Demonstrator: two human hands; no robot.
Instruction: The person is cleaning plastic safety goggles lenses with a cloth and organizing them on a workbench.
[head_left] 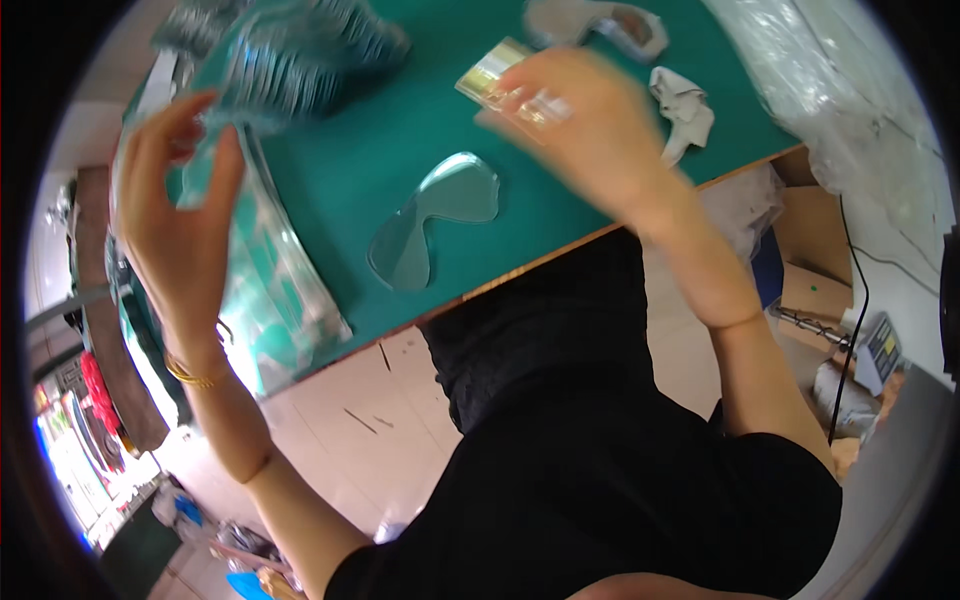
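A clear, goggle-shaped lens [465, 200] lies flat on the green table [345, 190], between my hands and touched by neither. My left hand [180, 200] is raised over the table's left side with nothing in it, thumb and fingers apart. Below it is a clear plastic bag [285, 290] with pale flat pieces inside. Towards the far side, my right hand [590, 130] is smeared by motion, its fingers over a small shiny gold-coloured sheet [490, 75]. Whether those fingers grip the sheet cannot be made out.
A pile of clear lenses [290, 65] stands at the far left. Far right lie a grey-white goggle-shaped piece [600, 25] and a crumpled pale cloth [683, 110]. Clear plastic sheeting [810, 70] is beyond the right edge. A cardboard box [815, 240] sits below, right of the table.
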